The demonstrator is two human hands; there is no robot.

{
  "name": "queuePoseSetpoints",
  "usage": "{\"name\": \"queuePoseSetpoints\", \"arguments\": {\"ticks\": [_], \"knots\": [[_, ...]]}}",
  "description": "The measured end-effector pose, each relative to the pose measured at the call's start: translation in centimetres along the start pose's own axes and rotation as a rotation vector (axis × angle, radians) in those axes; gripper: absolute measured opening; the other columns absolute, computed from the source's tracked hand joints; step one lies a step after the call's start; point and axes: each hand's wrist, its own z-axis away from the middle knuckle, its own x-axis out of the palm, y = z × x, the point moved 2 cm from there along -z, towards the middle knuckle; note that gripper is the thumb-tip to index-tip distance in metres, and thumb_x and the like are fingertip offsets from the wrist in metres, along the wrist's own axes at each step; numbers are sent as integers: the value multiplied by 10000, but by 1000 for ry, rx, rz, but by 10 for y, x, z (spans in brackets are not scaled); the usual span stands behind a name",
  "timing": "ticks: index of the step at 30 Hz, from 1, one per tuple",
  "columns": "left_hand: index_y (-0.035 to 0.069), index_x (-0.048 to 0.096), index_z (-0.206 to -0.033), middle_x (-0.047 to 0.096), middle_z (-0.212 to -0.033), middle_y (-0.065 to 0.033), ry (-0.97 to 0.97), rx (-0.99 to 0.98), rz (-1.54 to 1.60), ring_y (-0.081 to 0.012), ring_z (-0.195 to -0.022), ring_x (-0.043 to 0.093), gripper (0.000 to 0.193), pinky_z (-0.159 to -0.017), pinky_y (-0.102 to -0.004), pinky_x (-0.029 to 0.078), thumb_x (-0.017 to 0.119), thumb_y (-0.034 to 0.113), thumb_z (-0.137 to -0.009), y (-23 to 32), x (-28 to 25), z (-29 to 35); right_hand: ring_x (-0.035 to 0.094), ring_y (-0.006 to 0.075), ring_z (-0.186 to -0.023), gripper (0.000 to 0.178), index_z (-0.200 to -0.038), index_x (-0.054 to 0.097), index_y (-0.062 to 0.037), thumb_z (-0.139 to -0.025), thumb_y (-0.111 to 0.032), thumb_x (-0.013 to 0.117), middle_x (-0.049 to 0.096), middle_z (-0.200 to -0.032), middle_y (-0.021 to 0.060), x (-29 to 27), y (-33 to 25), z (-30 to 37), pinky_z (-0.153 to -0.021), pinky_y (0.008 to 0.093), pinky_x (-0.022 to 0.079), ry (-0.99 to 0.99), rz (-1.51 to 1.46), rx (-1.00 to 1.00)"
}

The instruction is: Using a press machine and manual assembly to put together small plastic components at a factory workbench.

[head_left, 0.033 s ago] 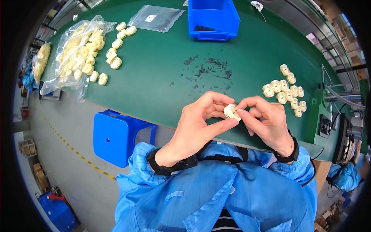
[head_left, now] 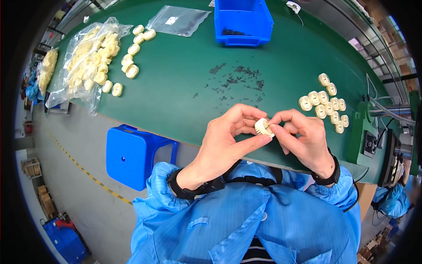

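Above the table's near edge, my left hand (head_left: pixel 228 138) holds a cream plastic gear (head_left: pixel 262 127) between thumb and fingers, its toothed rim turned to the upper left. My right hand (head_left: pixel 303 134) is closed in a pinch, thumb and index fingertips pressed at the gear's right side. Whatever small part sits between those fingertips is hidden. Beyond both hands, many tiny black rings (head_left: pixel 235 79) lie scattered on the green table (head_left: pixel 176 101). To the right of my right hand is a group of cream gears (head_left: pixel 329 108), lying flat and close together.
A clear bag (head_left: pixel 94 61) spilling cream gears lies at the left, with several loose gears (head_left: pixel 132 71) beside it. At the back stand a blue bin (head_left: pixel 244 39) holding black bits and a flat clear bag (head_left: pixel 178 20). A green machine (head_left: pixel 358 132) is at right; a blue stool (head_left: pixel 127 156) stands left below.
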Motion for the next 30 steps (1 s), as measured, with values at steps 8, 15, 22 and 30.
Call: {"name": "queuePoseSetpoints", "arguments": {"ticks": [8, 15, 22, 30], "knots": [[-25, 540, -1114, 657, -1000, -101, 1, 29, 48, -142, -945, 643, 334, -808, -260, 516, 710, 31, -832, -2, 0, 2, 564, 32, -467, 71, -912, 650, -20, -848, -48, 662, 574, -486, -2, -10, 2, -1, -427, 202, 359, -98, -87, 64], [-50, 545, -1124, 631, -1042, -117, -97, -16, -164, -163, -1009, 625, 373, -876, -298, 516, 720, -20, -795, 5, 1, 4, 560, 30, -477, 74, -888, 673, -21, -864, -86, 646, 615, -534, 24, -13, -11, -6, -441, 210, 371, -320, -75, 243], [17, 490, -1297, 639, -1049, -111, 43, 228, -326, -174, -1009, 633, 562, -888, -303, 520, 707, -56, -784, -3, -3, 4, 595, 96, -495, 157, -982, 704, -27, -846, -98, 667, 634, -579, 55, -5, -7, 2, -463, 246, 428, -10, 33, 182], [41, 409, -1368, 625, -1102, -116, -211, -72, 9, -187, -1060, 607, 571, -932, -329, 500, 670, 50, -860, 2, -4, 1, 491, 135, -473, 466, -1086, 649, -41, -644, -49, 797, 506, -525, 23, -2, 2, 17, -465, 279, 393, -78, 215, -60]]}}
